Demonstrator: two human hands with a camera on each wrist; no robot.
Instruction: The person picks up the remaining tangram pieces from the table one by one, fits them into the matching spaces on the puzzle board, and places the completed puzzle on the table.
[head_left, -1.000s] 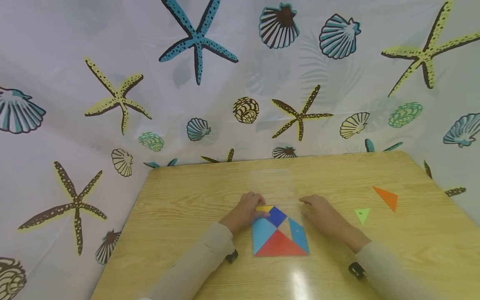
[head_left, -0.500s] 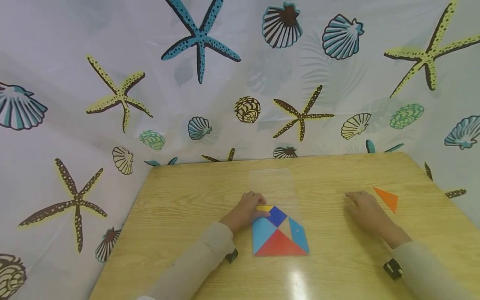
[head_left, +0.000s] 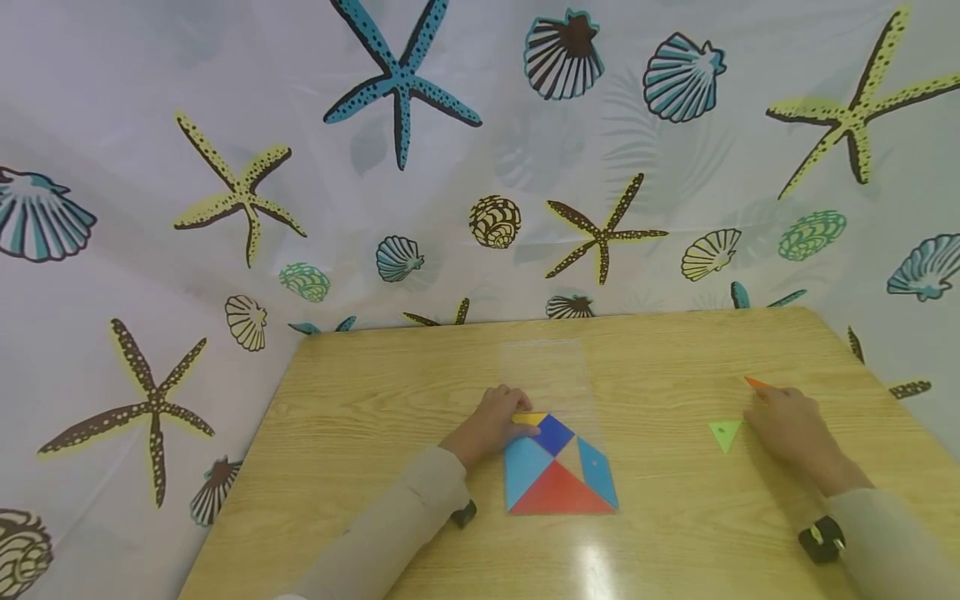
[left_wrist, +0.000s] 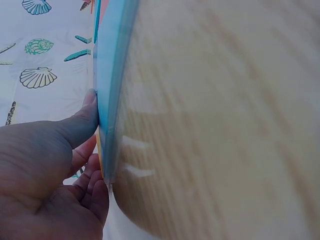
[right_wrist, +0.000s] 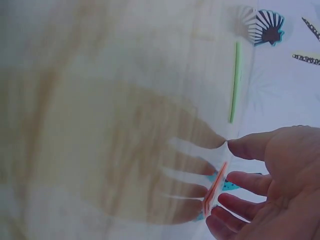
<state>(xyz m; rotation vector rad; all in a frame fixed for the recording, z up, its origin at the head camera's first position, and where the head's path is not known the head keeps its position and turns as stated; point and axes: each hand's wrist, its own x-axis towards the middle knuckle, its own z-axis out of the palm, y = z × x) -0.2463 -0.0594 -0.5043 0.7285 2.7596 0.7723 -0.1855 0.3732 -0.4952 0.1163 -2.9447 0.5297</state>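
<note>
Tabletop, orange triangle slanting lengthwise, tip leftward, right hand spread, left hand on tangram, thumb apart

Both forearms extend forward, left fingers bent, right fingers loosely spread.

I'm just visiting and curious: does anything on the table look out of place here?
One gap looks odd: tabletop shows between the dark blue square, red triangle and blue parallelogram, interrupting an otherwise snug fit. The green triangle lies apart.
</note>
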